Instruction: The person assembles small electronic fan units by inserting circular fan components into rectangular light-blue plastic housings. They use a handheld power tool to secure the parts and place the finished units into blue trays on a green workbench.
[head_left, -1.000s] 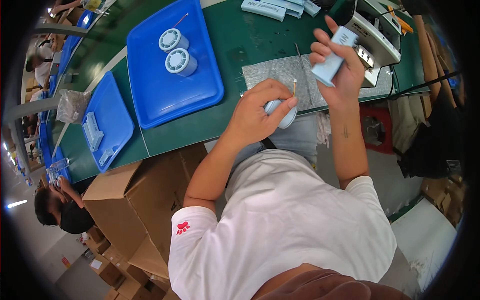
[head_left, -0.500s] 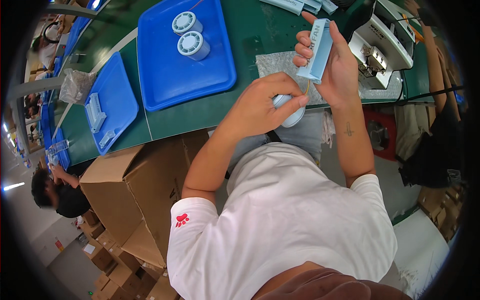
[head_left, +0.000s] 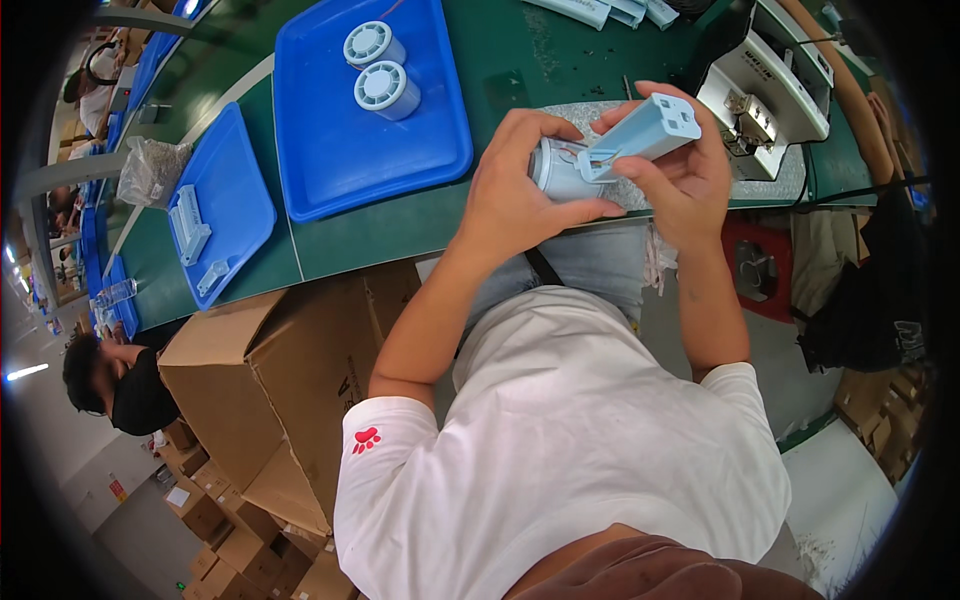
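Note:
My left hand (head_left: pixel 505 195) is wrapped round a pale round fan head (head_left: pixel 565 172), thumb along its near side. My right hand (head_left: pixel 695 190) grips a light-blue handle shell (head_left: pixel 648 128) of a handheld fan. One end of the shell meets the fan head, with a bit of thin wire showing at the joint; whether they are locked together I cannot tell. The shell's outer end, with small square openings, points up and right. Beneath my hands lies bubble wrap (head_left: pixel 770 192) at the table edge. Two similar fan heads (head_left: pixel 388 90) rest in the large blue tray (head_left: pixel 370 170).
A smaller blue tray (head_left: pixel 240 165) at left holds light-blue plastic parts (head_left: pixel 190 225). A bag (head_left: pixel 153 172) lies beside it. Right of my hands stands a white and black machine (head_left: pixel 775 90). More handle shells (head_left: pixel 625 10) lie at the back. An open cardboard box (head_left: pixel 300 390) stands at lower left.
The handle shell has come down, turned over and met the fan head. My left hand has gone from pinching near the wire to wrapping round the fan head.

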